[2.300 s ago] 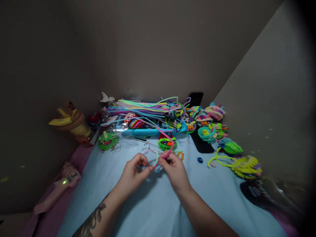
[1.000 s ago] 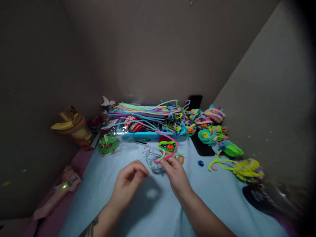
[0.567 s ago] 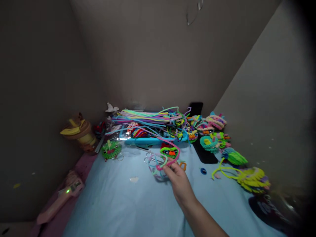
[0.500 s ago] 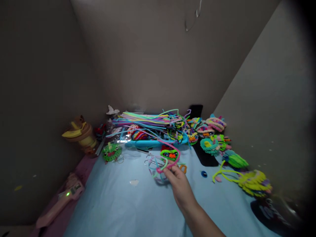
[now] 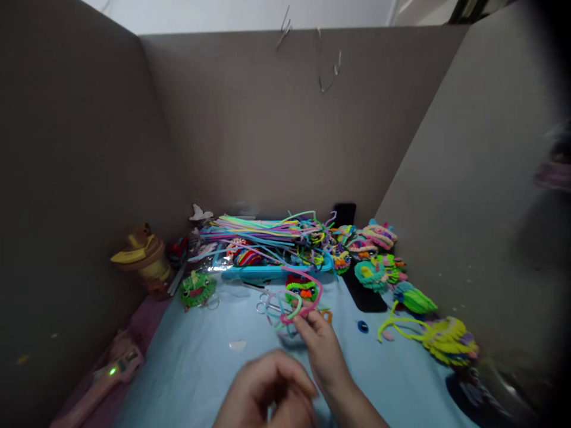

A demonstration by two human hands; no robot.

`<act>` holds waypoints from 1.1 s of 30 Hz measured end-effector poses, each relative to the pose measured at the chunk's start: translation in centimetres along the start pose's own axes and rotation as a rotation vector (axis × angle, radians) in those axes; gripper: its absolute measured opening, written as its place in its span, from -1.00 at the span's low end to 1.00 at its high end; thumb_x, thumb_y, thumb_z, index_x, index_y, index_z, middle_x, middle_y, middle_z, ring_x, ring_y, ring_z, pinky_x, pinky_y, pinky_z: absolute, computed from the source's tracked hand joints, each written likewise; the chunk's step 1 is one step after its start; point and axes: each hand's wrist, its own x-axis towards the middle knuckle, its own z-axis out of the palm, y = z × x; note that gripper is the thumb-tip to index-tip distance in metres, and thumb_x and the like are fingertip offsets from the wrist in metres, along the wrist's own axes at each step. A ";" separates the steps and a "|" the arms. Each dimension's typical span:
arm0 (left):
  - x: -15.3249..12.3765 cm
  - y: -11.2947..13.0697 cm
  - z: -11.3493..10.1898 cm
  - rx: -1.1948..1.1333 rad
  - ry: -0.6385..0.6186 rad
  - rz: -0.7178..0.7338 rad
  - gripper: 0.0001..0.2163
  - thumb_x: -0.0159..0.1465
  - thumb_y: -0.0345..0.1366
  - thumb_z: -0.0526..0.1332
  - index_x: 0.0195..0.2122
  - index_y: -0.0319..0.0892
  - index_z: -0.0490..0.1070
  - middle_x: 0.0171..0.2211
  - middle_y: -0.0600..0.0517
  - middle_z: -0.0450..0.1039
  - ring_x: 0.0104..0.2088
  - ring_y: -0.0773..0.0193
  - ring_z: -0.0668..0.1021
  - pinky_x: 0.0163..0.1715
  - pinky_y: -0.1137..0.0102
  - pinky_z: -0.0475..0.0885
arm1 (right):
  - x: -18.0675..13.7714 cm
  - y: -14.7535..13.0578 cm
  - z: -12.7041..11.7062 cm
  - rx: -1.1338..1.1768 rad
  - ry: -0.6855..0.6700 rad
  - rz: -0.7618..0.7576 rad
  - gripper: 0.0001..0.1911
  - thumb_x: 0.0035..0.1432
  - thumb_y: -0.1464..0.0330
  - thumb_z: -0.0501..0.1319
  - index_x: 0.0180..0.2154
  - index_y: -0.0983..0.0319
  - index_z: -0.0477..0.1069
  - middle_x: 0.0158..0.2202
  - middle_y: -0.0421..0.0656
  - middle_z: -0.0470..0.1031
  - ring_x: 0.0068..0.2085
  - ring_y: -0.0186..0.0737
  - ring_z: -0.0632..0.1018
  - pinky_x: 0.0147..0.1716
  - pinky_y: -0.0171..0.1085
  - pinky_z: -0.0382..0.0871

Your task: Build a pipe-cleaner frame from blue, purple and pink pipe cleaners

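My right hand (image 5: 328, 356) pinches a loose frame of bent pipe cleaners (image 5: 292, 315) in pink, mint, lilac and blue. One long pink end curves up and back from my fingertips. My left hand (image 5: 267, 392) is low in the middle, close to the camera and slightly blurred, its fingers curled in towards the thumb; what it holds, if anything, is hidden. Behind the looped frame lie scissors (image 5: 263, 306), partly covered by it, and a green and red pipe-cleaner piece with eyes (image 5: 303, 291). An orange piece (image 5: 326, 315) shows just beyond my right hand.
A blue tray (image 5: 250, 273) heaped with pipe cleaners (image 5: 259, 229) stands at the back. Several fuzzy figures (image 5: 372, 274) line the right side. A green frog-like figure (image 5: 197, 290) and a pink glue gun (image 5: 111, 380) are left. Grey panels (image 5: 267, 131) surround the table.
My left hand has come into view at the bottom middle. The camera has tilted up, showing the panel's top edge. My right hand still grips the pipe cleaners.
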 end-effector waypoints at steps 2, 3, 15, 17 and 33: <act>1.4 -0.6 -1.2 0.228 0.375 0.080 -0.77 0.25 -0.14 0.15 -0.44 -0.19 0.38 -0.52 0.09 0.33 -0.46 0.40 0.36 -0.43 0.52 0.27 | 0.1 0.0 -0.2 -0.009 0.039 -0.054 -0.76 0.01 0.17 0.27 -0.43 0.23 0.47 -0.15 -0.11 0.45 -0.13 -0.15 0.43 -0.11 -0.22 0.28; 2.1 -1.0 -1.8 0.318 0.484 0.107 -0.75 0.24 -0.13 0.16 -0.48 -0.19 0.35 -0.55 0.10 0.30 -0.49 0.39 0.34 -0.46 0.52 0.25 | 0.1 0.0 -0.3 -0.009 0.060 -0.078 -0.78 0.02 0.18 0.27 -0.42 0.22 0.48 -0.13 -0.11 0.44 -0.10 -0.14 0.43 -0.08 -0.20 0.27; 5.1 -7.6 -4.6 0.598 0.616 0.080 -0.82 0.21 -0.20 0.15 -0.41 -0.20 0.41 -0.52 0.07 0.36 -0.53 0.35 0.39 -0.55 0.49 0.25 | 0.2 0.4 0.1 0.175 0.111 -0.072 -0.80 -0.02 0.21 0.33 -0.41 0.20 0.48 -0.13 -0.09 0.45 -0.05 -0.13 0.45 -0.04 -0.11 0.34; 5.0 -7.8 -4.8 0.546 0.644 0.084 -0.83 0.18 -0.20 0.19 -0.32 -0.21 0.42 -0.51 0.07 0.37 -0.53 0.34 0.41 -0.55 0.49 0.28 | 0.1 0.7 0.3 0.175 0.126 -0.046 -0.80 -0.06 0.21 0.36 -0.44 0.19 0.48 -0.10 -0.10 0.44 -0.01 -0.11 0.43 -0.01 -0.11 0.31; 4.9 -6.6 -6.8 0.460 0.613 0.028 -0.74 0.19 -0.15 0.18 -0.56 -0.20 0.40 -0.46 0.07 0.25 -0.42 0.34 0.33 -0.44 0.46 0.19 | 0.2 0.5 0.1 -0.020 0.031 -0.127 -0.83 0.08 0.25 0.25 -0.30 0.18 0.41 -0.24 -0.17 0.42 -0.22 -0.25 0.45 -0.19 -0.25 0.34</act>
